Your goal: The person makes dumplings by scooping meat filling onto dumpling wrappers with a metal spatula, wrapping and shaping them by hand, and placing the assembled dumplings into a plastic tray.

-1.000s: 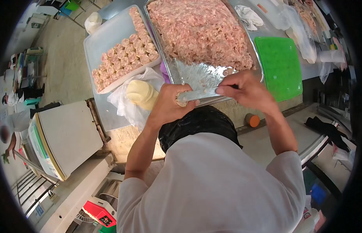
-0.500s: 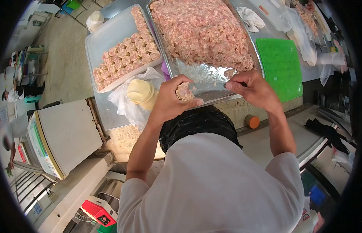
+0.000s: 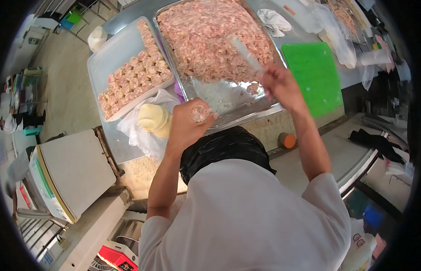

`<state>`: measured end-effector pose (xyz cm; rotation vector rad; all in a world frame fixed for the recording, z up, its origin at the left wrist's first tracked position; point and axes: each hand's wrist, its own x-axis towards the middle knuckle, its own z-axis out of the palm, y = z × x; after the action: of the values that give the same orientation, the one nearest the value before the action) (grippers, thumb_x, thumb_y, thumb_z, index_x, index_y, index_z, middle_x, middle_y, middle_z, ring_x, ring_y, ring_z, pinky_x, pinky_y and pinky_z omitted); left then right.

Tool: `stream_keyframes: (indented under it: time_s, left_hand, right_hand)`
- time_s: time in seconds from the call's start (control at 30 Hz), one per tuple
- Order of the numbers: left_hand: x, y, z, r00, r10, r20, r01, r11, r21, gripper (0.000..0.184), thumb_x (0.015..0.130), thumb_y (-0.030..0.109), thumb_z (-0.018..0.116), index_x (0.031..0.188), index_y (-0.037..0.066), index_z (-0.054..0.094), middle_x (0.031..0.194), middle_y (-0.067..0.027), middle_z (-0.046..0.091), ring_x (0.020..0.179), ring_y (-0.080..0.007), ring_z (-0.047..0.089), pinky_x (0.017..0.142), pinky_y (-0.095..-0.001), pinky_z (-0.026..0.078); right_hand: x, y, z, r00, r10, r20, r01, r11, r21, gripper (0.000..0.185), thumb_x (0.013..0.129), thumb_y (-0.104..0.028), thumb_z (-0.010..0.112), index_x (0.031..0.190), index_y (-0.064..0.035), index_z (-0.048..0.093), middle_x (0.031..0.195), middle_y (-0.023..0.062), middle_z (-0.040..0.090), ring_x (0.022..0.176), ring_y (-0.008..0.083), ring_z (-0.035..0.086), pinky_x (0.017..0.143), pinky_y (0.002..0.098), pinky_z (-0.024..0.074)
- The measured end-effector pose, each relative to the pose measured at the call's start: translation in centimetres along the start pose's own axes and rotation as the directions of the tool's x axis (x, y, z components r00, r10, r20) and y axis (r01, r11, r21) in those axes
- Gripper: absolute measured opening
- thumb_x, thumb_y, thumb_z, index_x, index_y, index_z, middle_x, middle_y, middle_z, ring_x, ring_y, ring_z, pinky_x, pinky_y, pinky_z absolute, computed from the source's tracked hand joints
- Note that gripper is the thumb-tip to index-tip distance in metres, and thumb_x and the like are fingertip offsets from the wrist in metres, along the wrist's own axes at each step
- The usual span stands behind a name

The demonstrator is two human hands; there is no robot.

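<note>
My left hand (image 3: 187, 123) is curled around a small meat-filled dumpling (image 3: 200, 113), its pink filling facing up. My right hand (image 3: 281, 86), slightly blurred, grips a flat pale spatula (image 3: 245, 52) whose blade reaches over the minced meat (image 3: 210, 36). That meat fills most of a metal tray (image 3: 233, 118), with the near end of the tray showing bare, smeared metal. Left of it, a translucent plastic tray (image 3: 99, 67) holds several finished dumplings (image 3: 138, 77) packed in rows. A stack of round yellow wrappers (image 3: 152, 118) sits on a white plastic bag (image 3: 133, 137) beside my left hand.
A green tray or lid (image 3: 312, 77) lies right of the meat, below a crumpled white cloth (image 3: 274, 21). Plastic bags (image 3: 344, 47) are at the upper right. An orange-topped container (image 3: 287, 140) stands below the table edge. A person (image 3: 23, 122) is far left.
My right hand has lifted the spatula away from the dumpling and swung it up over the meat. My left hand keeps the dumpling. The whole view has shifted slightly.
</note>
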<state>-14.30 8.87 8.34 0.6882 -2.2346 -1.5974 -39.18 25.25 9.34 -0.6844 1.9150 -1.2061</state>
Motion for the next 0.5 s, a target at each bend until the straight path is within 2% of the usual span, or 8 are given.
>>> stream_keyframes:
  time_s: [0.03,0.07,0.13,0.23,0.3,0.37,0.43,0.5]
  left_hand:
    - [0.0,0.2,0.0,1.000,-0.013,0.016,0.013,1.000,-0.004,0.019,0.078,0.008,0.082,0.084,0.002,0.065,0.073,-0.0038,0.064,0.070,-0.0108,0.057,0.067,-0.0276,0.048]
    - [0.1,0.5,0.1,0.999,-0.027,0.028,0.027,1.000,-0.008,0.019,0.079,0.008,0.082,0.083,0.002,0.065,0.074,-0.0037,0.064,0.070,-0.0107,0.057,0.067,-0.0276,0.048]
    - [0.2,0.6,0.3,0.999,-0.033,0.043,0.034,0.999,-0.021,0.018,0.079,0.007,0.082,0.083,0.002,0.065,0.074,-0.0031,0.064,0.070,-0.0107,0.057,0.067,-0.0276,0.047]
    - [0.4,0.1,0.4,0.998,-0.045,0.040,0.047,0.997,-0.062,0.021,0.078,0.009,0.083,0.086,0.001,0.066,0.079,-0.0019,0.066,0.073,-0.0114,0.058,0.070,-0.0279,0.048]
    - [0.0,-0.2,0.1,0.993,-0.115,0.017,0.116,0.986,-0.117,0.027,0.077,0.012,0.087,0.093,0.000,0.068,0.087,-0.0020,0.070,0.081,-0.0122,0.062,0.076,-0.0284,0.050]
    - [0.1,0.2,0.6,0.983,0.023,-0.183,-0.052,0.987,-0.155,0.039,0.074,0.015,0.091,0.102,0.000,0.069,0.098,-0.0029,0.071,0.092,-0.0129,0.064,0.085,-0.0291,0.050]
    - [0.2,0.5,0.4,0.962,0.063,-0.266,-0.119,0.972,-0.202,0.051,0.070,0.018,0.094,0.110,0.001,0.069,0.108,-0.0043,0.072,0.102,-0.0131,0.064,0.093,-0.0301,0.049]
    - [-0.6,0.3,-0.1,0.983,-0.002,-0.184,-0.048,0.964,-0.263,0.058,0.067,0.019,0.096,0.114,0.001,0.068,0.113,-0.0052,0.071,0.107,-0.0129,0.063,0.097,-0.0305,0.048]
  right_hand:
    - [1.2,0.4,-1.5,0.988,-0.094,-0.126,0.064,0.973,-0.224,0.016,0.097,-0.014,0.063,0.106,-0.0019,0.070,0.074,0.0046,0.061,0.059,0.0164,0.061,0.052,0.0313,0.0489]
    - [2.5,1.0,-2.5,0.940,-0.299,-0.166,0.177,0.841,-0.511,0.017,0.094,-0.009,0.062,0.107,-0.0016,0.069,0.080,0.0094,0.063,0.061,0.0205,0.063,0.052,0.0343,0.0501]
    - [4.2,2.8,-3.1,0.758,-0.651,-0.040,0.229,0.323,-0.918,0.022,0.088,0.000,0.058,0.108,-0.0009,0.068,0.091,0.0191,0.067,0.063,0.0288,0.068,0.052,0.0404,0.0527]
    - [3.2,4.3,-0.6,0.905,-0.424,-0.028,0.095,0.265,-0.960,0.033,0.083,0.003,0.056,0.113,-0.0023,0.068,0.102,0.0265,0.066,0.077,0.0387,0.069,0.062,0.0477,0.0557]
    - [2.4,4.2,-2.1,0.916,-0.399,-0.032,0.102,0.310,-0.945,0.033,0.086,0.001,0.055,0.116,-0.0060,0.068,0.103,0.0230,0.067,0.084,0.0407,0.069,0.074,0.0505,0.0557]
    - [2.1,4.1,-5.0,0.919,-0.394,-0.002,0.132,0.313,-0.941,0.028,0.088,0.000,0.055,0.111,-0.0060,0.069,0.103,0.0214,0.068,0.087,0.0423,0.068,0.079,0.0517,0.0547]
    - [0.2,-1.6,-6.0,0.891,-0.448,-0.079,0.114,0.389,-0.914,0.017,0.091,-0.004,0.057,0.102,-0.0031,0.069,0.096,0.0209,0.070,0.085,0.0436,0.068,0.075,0.0521,0.0523]
    - [-0.8,-4.1,-5.7,0.838,-0.542,-0.067,0.301,0.561,-0.771,0.012,0.094,-0.009,0.061,0.094,0.0002,0.069,0.082,0.0180,0.068,0.072,0.0359,0.065,0.066,0.0459,0.0475]
